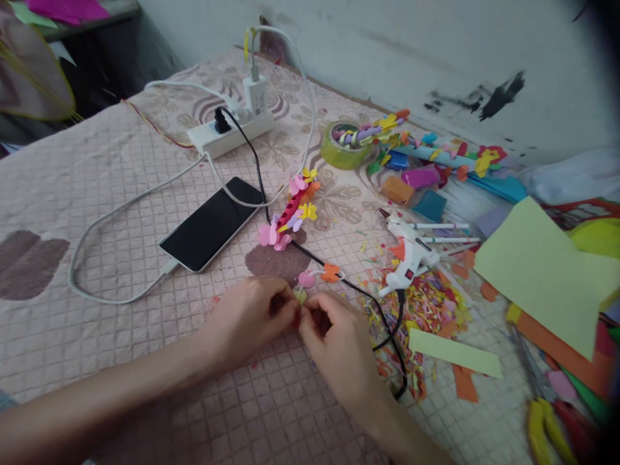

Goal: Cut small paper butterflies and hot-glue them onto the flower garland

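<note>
My left hand (259, 307) and my right hand (336, 339) meet at the fingertips, both closed in a pinch. Between them is a small yellow-green paper piece (301, 296), mostly hidden by the fingers. Just beyond the fingertips lie a pink paper shape (307, 279) and an orange paper shape (331, 272), with a thin white strand by them; whether it joins the held piece I cannot tell. Farther off, a red strip with paper flowers and butterflies (292, 210) rests on the tablecloth. A white glue gun (409, 261) stands right of my hands, its black cord running past them.
A phone (213, 223) on a charging cable lies at left, below a white power strip (232, 134). Tape (345, 145) stands at the back. At right are paper scraps (436, 310), a pale green strip (455, 353), a pale green sheet (542, 271) and yellow-handled scissors (542, 426).
</note>
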Available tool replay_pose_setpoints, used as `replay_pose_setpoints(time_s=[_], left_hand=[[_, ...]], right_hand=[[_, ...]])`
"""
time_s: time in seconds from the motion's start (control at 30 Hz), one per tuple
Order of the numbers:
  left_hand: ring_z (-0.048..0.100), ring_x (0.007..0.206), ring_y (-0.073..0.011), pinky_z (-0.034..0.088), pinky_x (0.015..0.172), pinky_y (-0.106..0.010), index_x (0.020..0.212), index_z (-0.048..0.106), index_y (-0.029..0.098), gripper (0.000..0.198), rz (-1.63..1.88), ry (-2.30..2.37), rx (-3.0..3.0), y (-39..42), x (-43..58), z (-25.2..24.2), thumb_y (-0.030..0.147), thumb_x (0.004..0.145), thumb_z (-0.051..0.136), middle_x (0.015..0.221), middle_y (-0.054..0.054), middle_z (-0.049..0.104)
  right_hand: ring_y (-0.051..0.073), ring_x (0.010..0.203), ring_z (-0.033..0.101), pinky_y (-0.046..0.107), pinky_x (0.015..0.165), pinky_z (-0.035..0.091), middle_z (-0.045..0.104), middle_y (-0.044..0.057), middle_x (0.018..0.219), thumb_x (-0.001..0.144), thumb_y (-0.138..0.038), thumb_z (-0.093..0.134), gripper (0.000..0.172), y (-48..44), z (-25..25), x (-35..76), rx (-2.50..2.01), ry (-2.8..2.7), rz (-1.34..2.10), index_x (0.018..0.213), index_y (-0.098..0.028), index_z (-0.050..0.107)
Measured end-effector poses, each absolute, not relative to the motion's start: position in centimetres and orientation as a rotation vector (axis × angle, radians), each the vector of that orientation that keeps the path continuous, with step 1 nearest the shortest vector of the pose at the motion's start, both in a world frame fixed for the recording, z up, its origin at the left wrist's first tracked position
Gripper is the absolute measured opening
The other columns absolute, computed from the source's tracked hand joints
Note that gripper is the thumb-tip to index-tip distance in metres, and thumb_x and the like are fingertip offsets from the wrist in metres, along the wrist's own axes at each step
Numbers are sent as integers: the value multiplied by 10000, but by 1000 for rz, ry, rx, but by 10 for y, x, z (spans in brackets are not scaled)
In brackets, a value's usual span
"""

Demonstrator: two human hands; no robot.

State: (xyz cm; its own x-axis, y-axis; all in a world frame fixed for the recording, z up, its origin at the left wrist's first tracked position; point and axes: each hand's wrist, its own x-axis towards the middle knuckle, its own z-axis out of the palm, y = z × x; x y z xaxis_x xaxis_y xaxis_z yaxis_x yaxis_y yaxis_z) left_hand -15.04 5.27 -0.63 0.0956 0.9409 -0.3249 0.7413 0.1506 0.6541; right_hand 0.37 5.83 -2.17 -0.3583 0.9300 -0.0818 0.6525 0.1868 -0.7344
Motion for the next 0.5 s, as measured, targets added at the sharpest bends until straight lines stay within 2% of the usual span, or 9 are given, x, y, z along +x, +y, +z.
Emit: replay_pose_setpoints(time_s=[0.5], left_hand=[[502, 549, -113, 322, 503, -237, 683, 616, 170, 161, 371, 1707, 1656, 52, -150, -9, 238, 775, 502, 644, -8, 630]], right_hand=[[156, 620, 540, 285, 590, 383, 588, 16, 677, 745, -80, 530, 117, 60, -22, 3, -1488, -2135, 942, 672, -168, 552]])
